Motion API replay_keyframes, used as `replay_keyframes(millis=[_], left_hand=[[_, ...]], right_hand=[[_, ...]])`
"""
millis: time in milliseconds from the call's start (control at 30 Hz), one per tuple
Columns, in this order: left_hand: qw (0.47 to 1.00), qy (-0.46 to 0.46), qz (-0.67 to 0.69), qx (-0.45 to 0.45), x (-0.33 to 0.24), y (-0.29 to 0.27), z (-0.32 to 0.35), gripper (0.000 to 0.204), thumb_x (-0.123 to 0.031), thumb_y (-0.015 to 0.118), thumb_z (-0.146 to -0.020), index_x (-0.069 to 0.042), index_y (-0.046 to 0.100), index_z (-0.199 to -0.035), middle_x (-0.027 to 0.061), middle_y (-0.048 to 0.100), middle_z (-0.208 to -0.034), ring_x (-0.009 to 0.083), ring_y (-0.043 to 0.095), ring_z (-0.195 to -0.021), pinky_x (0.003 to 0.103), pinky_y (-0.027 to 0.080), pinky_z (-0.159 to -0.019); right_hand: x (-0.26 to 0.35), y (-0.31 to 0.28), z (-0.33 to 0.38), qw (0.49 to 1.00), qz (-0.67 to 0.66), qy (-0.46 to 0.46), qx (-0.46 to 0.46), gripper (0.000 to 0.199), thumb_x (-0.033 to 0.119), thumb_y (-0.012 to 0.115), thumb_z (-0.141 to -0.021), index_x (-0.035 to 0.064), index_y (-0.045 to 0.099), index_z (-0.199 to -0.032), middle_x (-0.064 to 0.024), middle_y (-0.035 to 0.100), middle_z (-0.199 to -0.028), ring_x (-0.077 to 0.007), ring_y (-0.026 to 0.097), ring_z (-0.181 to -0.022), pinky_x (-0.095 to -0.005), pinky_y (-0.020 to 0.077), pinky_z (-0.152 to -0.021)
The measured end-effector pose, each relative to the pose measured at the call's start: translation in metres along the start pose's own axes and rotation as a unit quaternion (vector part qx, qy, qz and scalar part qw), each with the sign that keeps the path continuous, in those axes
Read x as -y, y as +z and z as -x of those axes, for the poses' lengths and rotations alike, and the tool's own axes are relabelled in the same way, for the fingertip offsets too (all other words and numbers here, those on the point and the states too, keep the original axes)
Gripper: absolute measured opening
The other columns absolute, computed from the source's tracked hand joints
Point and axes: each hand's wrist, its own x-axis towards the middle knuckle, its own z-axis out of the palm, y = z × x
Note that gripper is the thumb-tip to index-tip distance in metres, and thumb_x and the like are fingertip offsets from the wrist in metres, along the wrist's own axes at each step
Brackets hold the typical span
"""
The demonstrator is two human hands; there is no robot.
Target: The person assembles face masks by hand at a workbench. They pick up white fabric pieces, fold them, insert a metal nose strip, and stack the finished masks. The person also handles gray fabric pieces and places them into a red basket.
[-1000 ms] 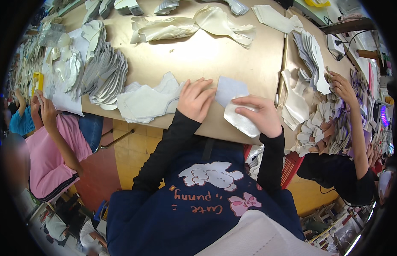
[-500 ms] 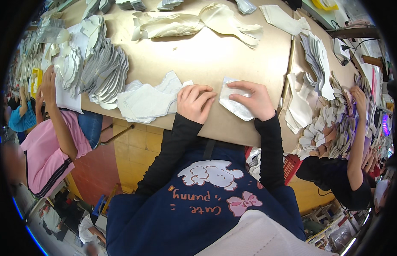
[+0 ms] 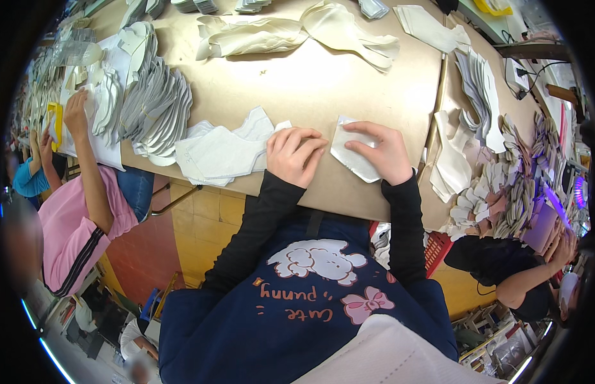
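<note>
My left hand [image 3: 296, 155] is over the front edge of the table, its fingers bent and drawn together. Whatever they may hold is hidden. Beside it on the left lie overlapping white cut pieces [image 3: 214, 153] with curved outlines, which the hand partly covers. My right hand [image 3: 388, 152] rests on a small white angular piece [image 3: 350, 157] lying flat on the table. Its thumb is stretched over the piece, apart from the forefinger along the upper side. A short gap of bare tabletop separates the two hands.
Grey and white piece stacks [image 3: 158, 109] stand at left. Cream pieces [image 3: 265, 37] lie across the far table [image 3: 265, 83]; more cream pieces [image 3: 450, 160] lie at right, beyond a table seam. Co-workers sit on both sides: a pink sleeve [image 3: 80, 217] left, a dark sleeve [image 3: 483, 262] right.
My hands have hardly moved. The co-worker's arm at right has dropped from the piles toward the body. At left, the co-worker's raised hand has shifted slightly.
</note>
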Motion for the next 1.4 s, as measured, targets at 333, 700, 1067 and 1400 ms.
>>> replay_keyframes(millis=[333, 700, 1067, 1400], left_hand=[[1.000, -0.001, -0.009, 0.000, 0.002, 0.001, 0.001, 0.015, -0.014, 0.074, -0.078, -0.016, 0.074, -0.093, -0.0042, 0.067, -0.103, 0.0197, 0.058, -0.102, 0.035, 0.038, -0.093], [0.998, -0.056, 0.008, 0.011, -0.005, 0.004, -0.002, 0.016, -0.023, 0.078, -0.076, -0.017, 0.073, -0.090, -0.0043, 0.065, -0.101, 0.0199, 0.056, -0.104, 0.038, 0.036, -0.095], [0.998, -0.051, -0.023, 0.022, -0.007, 0.006, -0.004, 0.021, -0.024, 0.077, -0.078, -0.023, 0.076, -0.098, -0.0063, 0.064, -0.103, 0.0203, 0.053, -0.107, 0.038, 0.033, -0.097], [0.996, -0.043, -0.041, 0.070, -0.009, 0.002, -0.006, 0.035, -0.025, 0.071, -0.084, -0.028, 0.073, -0.119, -0.0050, 0.062, -0.111, 0.0219, 0.048, -0.113, 0.042, 0.028, -0.102]], right_hand=[[-0.003, 0.002, 0.002, 1.000, 0.018, -0.004, -0.012, 0.032, 0.006, 0.076, -0.082, 0.0002, 0.071, -0.112, -0.0112, 0.074, -0.109, -0.0180, 0.069, -0.101, -0.0291, 0.0513, -0.091], [-0.003, 0.006, 0.004, 0.998, 0.013, -0.034, -0.053, 0.030, 0.010, 0.076, -0.081, 0.0018, 0.072, -0.109, -0.0166, 0.074, -0.102, -0.0272, 0.072, -0.091, -0.0324, 0.0544, -0.083], [0.004, 0.005, 0.003, 0.999, 0.027, -0.010, -0.042, 0.031, 0.009, 0.075, -0.081, 0.0014, 0.072, -0.111, -0.0165, 0.073, -0.105, -0.0267, 0.071, -0.094, -0.0324, 0.0541, -0.085], [0.009, 0.006, 0.003, 0.997, 0.059, -0.017, -0.046, 0.032, 0.010, 0.073, -0.082, 0.0016, 0.071, -0.113, -0.0195, 0.072, -0.106, -0.0341, 0.070, -0.097, -0.0361, 0.0539, -0.087]])
